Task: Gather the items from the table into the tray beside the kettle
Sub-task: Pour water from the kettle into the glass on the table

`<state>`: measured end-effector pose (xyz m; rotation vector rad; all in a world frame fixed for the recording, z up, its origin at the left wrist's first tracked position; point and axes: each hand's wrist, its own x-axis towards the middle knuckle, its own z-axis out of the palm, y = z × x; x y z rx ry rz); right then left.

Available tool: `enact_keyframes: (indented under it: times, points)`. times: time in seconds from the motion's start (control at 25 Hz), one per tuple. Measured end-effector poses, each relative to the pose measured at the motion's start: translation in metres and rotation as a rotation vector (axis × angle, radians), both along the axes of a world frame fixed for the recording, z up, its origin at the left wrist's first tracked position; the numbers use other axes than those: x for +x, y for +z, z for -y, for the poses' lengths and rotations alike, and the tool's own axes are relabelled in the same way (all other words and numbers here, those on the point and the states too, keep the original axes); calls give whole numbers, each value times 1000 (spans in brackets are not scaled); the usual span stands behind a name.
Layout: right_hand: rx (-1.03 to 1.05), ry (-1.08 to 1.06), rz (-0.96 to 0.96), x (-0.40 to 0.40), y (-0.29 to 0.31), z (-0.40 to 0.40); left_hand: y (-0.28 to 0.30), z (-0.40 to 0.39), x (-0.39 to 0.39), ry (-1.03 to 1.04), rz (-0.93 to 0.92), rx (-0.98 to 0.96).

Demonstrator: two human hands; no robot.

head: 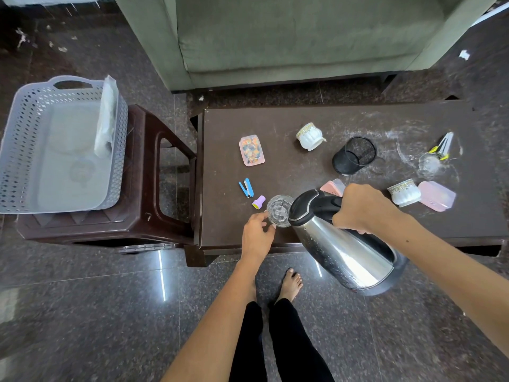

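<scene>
Dark speckled stone flooring surrounds the low dark brown table (275, 172), with a grey-green sofa (289, 37) beyond it. To my left, a grey perforated plastic tray (16, 150) sits on a dark brown plastic stool (154, 172), well apart from the table items.

My right hand (360, 208) grips the black handle of the stainless steel electric kettle (344, 255); the fingers are curled fully round the handle. The kettle is tilted, lifted over the near table edge, spout end toward a clear drinking glass (278, 210).

My left hand (257, 232) holds the glass at its near side, fingers loosely curved, thumb and fingertips touching the rim and wall.

Table contents:
- lilac cylindrical stamp with yellow end (259, 202), just beside the glass
- blue mini stapler (246, 187)
- pink clear-lidded box of coloured pieces (251, 149)
- two white gold-rimmed ceramic cups (309, 136), (405, 192), both lying tilted
- black wire-mesh pen holder (353, 155), on its side
- pink plastic lidded box (437, 195), touching the right cup
- yellow-handled metal tool (442, 148); type not discernible
</scene>
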<state>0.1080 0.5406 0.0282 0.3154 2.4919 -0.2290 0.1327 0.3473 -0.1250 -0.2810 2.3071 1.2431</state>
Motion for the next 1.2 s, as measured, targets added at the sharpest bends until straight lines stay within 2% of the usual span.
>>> enact_keyframes:
  times: [0.72, 1.2]
  points:
    - [-20, 16, -25, 3, -6, -7, 1, -1, 0, 2, 4, -18]
    - [-66, -8, -178, 53, -31, -40, 6, -4, 2, 37, 11, -12]
